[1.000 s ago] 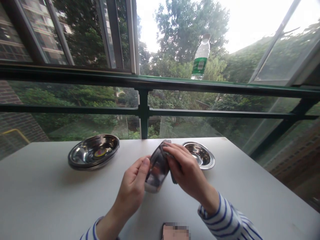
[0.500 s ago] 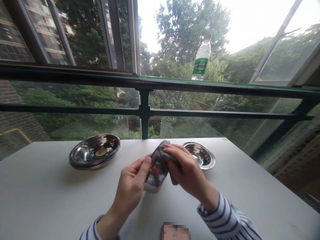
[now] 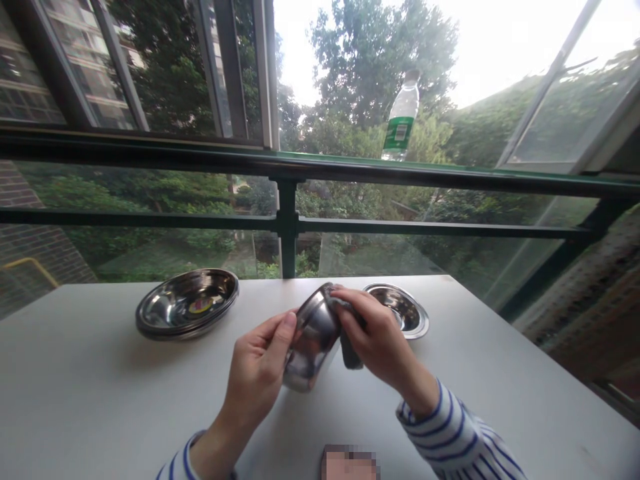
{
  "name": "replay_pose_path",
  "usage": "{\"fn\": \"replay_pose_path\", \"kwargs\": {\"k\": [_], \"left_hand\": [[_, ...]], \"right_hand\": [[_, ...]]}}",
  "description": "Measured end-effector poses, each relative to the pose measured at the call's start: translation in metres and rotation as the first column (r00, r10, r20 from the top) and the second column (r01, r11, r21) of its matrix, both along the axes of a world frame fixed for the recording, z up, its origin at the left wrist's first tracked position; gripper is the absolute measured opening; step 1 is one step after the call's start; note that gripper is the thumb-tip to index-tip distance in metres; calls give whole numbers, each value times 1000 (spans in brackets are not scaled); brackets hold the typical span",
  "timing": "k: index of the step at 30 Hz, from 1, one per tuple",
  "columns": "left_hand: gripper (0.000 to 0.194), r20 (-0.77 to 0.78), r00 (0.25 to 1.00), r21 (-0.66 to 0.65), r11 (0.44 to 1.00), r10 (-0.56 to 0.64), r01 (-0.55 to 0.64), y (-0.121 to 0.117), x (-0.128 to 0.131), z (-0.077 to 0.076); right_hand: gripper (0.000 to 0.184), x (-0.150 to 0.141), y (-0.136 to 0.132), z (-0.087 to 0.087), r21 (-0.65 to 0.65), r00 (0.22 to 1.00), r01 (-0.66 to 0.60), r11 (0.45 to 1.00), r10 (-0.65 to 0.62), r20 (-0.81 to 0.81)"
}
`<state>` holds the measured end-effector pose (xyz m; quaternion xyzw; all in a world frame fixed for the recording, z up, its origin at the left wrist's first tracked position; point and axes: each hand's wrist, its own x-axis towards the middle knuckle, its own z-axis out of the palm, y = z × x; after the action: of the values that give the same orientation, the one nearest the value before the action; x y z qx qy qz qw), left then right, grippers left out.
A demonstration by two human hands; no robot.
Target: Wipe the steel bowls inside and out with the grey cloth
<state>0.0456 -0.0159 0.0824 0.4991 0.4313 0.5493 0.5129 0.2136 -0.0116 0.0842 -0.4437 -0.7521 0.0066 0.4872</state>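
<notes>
Tilted on its side above the table, a shiny stainless steel bowl (image 3: 311, 343) is gripped at its rim by my left hand (image 3: 263, 363), thumb on the near side. My right hand (image 3: 375, 337) is closed around a dark grey cloth (image 3: 351, 347) and presses it against the bowl's upper rim. Part of the cloth is hidden under the fingers. Behind my right hand, a shallow steel bowl (image 3: 417, 320) with a wide rim sits on the table, partly covered from view.
A stack of steel basins (image 3: 170, 313), the top one with a yellow and red sticker inside, stands at the back left of the white table (image 3: 100, 393). A plastic bottle (image 3: 400, 127) with a green label stands on the ledge beyond the dark railing (image 3: 150, 150). A pixelated patch covers something at the bottom edge.
The bowl has turned slightly, its outer wall now showing more clearly. The cloth has slid off its side toward the rim, with my right hand still holding it.
</notes>
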Motion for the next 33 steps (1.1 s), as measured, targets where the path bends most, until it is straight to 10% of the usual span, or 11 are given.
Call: {"fn": "replay_pose_path", "kwargs": {"k": [19, 25, 33], "left_hand": [[22, 208, 974, -92, 990, -90, 111, 22, -20, 4], [12, 380, 918, -158, 986, 112, -54, 30, -27, 13], [10, 403, 915, -209, 974, 0, 91, 30, -23, 8]], "right_hand": [[30, 1, -10, 13, 37, 978, -176, 984, 170, 124], [33, 10, -7, 16, -1, 991, -122, 993, 122, 52], [34, 8, -10, 18, 25, 974, -210, 977, 207, 90]]}}
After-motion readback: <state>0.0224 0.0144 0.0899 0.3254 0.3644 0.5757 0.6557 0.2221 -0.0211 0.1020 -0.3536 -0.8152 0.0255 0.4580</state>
